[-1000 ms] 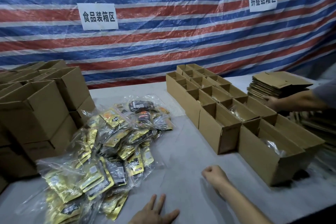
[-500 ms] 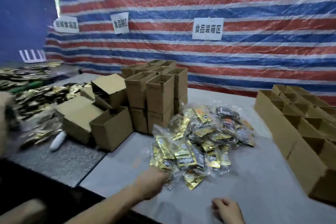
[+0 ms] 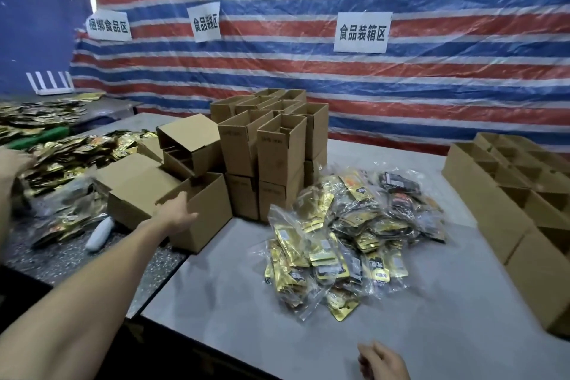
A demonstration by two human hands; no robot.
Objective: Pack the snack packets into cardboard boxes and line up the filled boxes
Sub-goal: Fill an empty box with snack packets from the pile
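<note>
Moved: the left hand (image 3: pixel 177 214) has left the near-left edge of the snack packets (image 3: pixel 348 234) and reached out to a cardboard box (image 3: pixel 200 210); the right hand (image 3: pixel 384 361) stays low by the near table edge.
Far left: another person's hand (image 3: pixel 15 160), blurred, over a spread of loose packets (image 3: pixel 61 157) on a darker side table (image 3: pixel 61 256).
White object: a small white item (image 3: pixel 100 233) lies on that side table, near the left forearm.
Left hand: arm stretched forward, palm against the near-left corner of the cardboard box; whether the fingers curl over its edge cannot be told.
Cardboard box: open-topped, upright, at the left edge of the grey table (image 3: pixel 277 318), with a box lying on its side (image 3: pixel 135 191) touching it on the left.
Stacked boxes: a two-tier block of open boxes (image 3: pixel 271 145) just behind and right of the touched box.
Snack packets: a heap of gold and dark pouches in clear bags mid-table, right of the left hand and beyond the right hand, touching neither.
Right hand: rests near the bottom edge, fingers loosely curled, holding nothing.
Right side: a row of open boxes (image 3: pixel 524 194) lined along the table, well apart from both hands.
</note>
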